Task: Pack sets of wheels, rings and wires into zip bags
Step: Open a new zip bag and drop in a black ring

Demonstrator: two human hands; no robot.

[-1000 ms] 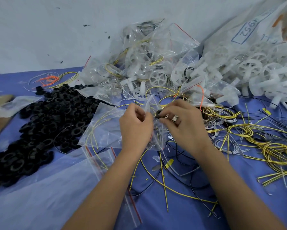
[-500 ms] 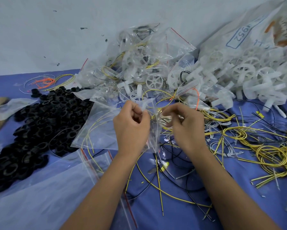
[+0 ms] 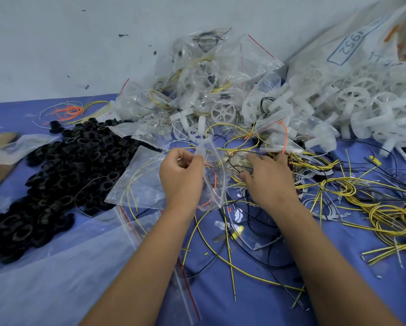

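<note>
Above the counter my left hand pinches the zip bag while my right hand, fingers spread, reaches into the wires; next: grasp one.

Clear zip bag is hanging at frame centre, thin wires showing inside. Black rings are lying heaped at left. White spoked wheels are piling at upper right, filled bags at upper centre. Yellow and black wires are sprawling tangled across the right.
</note>
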